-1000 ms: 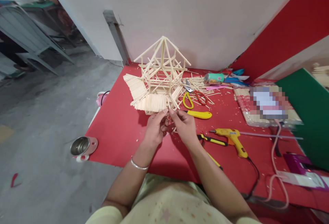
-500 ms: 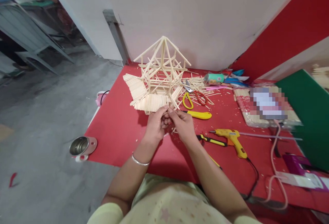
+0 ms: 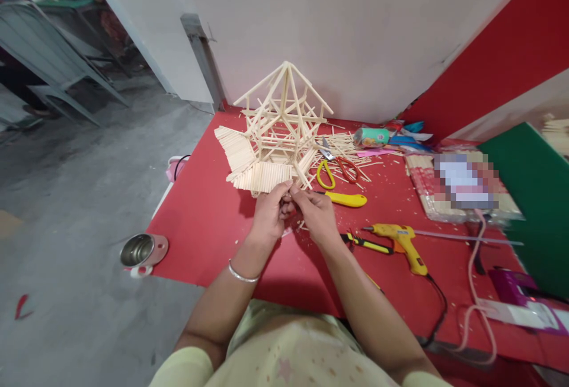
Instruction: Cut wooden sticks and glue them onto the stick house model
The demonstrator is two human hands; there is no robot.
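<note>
A pavilion-like model of thin wooden sticks (image 3: 284, 117) stands on the red table, its open roof frame rising to a point. Slatted stick panels (image 3: 267, 176) slope out at its front and left. My left hand (image 3: 269, 212) and my right hand (image 3: 315, 212) meet close in front of the model's front panel. Both are closed, thumbs and fingers pinched together. Whatever lies between the fingertips is too small and covered to name. Just right of my right hand lies a yellow-handled tool (image 3: 347, 199), with scissors (image 3: 333, 165) behind it.
On the red table (image 3: 191, 215) lie a yellow glue gun (image 3: 400, 239) with its cord, a cutter knife (image 3: 368, 243), loose sticks (image 3: 344, 147), a green-wrapped roll (image 3: 371, 137) and bagged sticks (image 3: 422, 188) under a phone. A metal mug (image 3: 144, 249) stands at the left edge.
The view has shifted very slightly. Both hands stay pinched together at the same place before the model, and nothing on the table has visibly moved.
</note>
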